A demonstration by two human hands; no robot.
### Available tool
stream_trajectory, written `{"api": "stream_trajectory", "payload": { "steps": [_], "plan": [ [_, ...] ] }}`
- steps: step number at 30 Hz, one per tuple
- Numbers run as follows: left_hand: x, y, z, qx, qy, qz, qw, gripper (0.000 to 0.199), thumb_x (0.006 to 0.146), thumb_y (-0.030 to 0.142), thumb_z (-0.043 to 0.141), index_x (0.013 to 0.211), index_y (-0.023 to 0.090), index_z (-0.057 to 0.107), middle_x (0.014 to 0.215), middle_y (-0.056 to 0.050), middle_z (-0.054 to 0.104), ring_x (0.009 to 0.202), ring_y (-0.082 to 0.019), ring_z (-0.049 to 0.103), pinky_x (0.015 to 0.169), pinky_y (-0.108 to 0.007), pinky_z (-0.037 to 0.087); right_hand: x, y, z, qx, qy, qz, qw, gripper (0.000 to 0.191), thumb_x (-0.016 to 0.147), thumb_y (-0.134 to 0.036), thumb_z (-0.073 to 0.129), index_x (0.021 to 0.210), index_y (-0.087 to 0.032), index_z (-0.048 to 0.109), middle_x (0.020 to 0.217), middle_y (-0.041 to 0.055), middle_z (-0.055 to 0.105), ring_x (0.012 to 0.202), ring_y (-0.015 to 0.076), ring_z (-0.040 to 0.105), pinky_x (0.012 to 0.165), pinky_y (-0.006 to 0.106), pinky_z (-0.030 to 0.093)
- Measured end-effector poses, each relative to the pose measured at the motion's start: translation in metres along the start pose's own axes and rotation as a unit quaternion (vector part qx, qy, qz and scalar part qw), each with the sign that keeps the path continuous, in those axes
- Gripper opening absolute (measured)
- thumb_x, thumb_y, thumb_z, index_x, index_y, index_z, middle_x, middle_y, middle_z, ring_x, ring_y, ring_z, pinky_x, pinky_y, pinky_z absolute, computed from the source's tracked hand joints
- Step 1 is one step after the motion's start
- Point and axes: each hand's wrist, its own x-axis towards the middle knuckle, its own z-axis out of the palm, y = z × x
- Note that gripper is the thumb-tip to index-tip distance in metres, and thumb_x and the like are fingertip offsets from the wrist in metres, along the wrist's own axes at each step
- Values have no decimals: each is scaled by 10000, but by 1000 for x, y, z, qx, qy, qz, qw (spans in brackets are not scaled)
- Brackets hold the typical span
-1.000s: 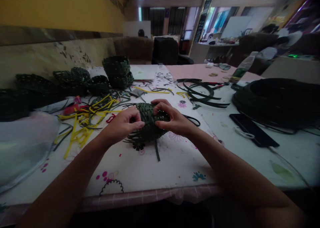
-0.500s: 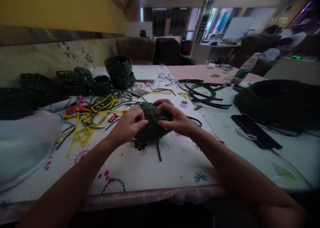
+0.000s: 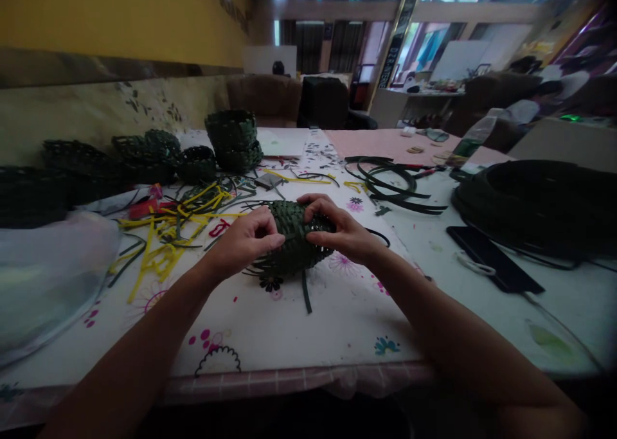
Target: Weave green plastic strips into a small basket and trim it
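1. Head view: a dark green woven basket (image 3: 293,251) lies on its side on the flower-printed tablecloth (image 3: 270,346), near the middle of the table and between the person's two hands.
2. Left hand (image 3: 250,234): fingers curled in, thumb pressed against the weave, pinching the basket on its left part; the exact strip under the fingertips is too dark to make out.
3. Right hand (image 3: 340,230): gripping the basket's right part, fingers arched over the top and thumb lower on the side facing the person.
4. Loose strip ends stick out at the basket's left, and one flat green strip (image 3: 307,292) points from under it toward the near table edge.
5. Left of the basket, yellow strips (image 3: 141,259) lie tangled with green offcuts, a red loop (image 3: 219,227) near the left hand. Nearer the left edge rests a translucent plastic bag (image 3: 53,285).
6. Behind them, a stack of woven baskets (image 3: 234,134) stands near the wall, with smaller ones farther left.
7. On the right are loosely curled green strips (image 3: 419,206), a large dark coil (image 3: 530,201), a phone (image 3: 496,259) with a white cable (image 3: 475,263) and a tilted-looking plastic bottle (image 3: 475,138).
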Motion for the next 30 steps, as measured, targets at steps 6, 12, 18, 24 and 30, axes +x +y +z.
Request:
{"api": "stream_trajectory", "payload": {
  "steps": [6,12,18,24,30],
  "plan": [
    [-3,-6,4,-37,25,3,999,215,830,308,691,676,175,622,787,-1,550,746,-138,493,699,-301,370,-1,3,0,26,7,3,1000,213,814,-312,737,945,-259,577,1371,72,513,1347,275,449,1191,519,311],
    [-4,-8,10,-57,62,15,996,228,797,242,699,636,177,551,762,8,543,730,-131,490,690,-297,369,-1,3,-1,19,6,-5,1000,208,817,-310,735,946,-261,580,1379,69,519,1358,275,447,1198,523,308],
    [-4,-11,9,-89,51,12,995,236,784,206,696,630,175,520,779,11,550,731,-124,501,689,-290,377,-1,3,0,7,7,-9,1000,200,816,-303,725,944,-266,575,1373,71,529,1352,278,457,1185,529,324],
    [-3,-8,8,-82,49,11,995,215,817,255,697,659,177,573,782,8,548,742,-131,496,695,-296,373,-2,1,2,-4,17,-8,1000,202,813,-285,707,951,-263,562,1371,73,516,1342,272,457,1177,524,324],
    [-9,4,13,-3,82,11,997,203,845,301,678,703,183,591,790,1,544,742,-144,499,691,-306,379,-3,-3,5,-40,17,-23,999,213,813,-256,682,972,-258,542,1372,87,515,1347,277,454,1171,532,317]
  ]
}}
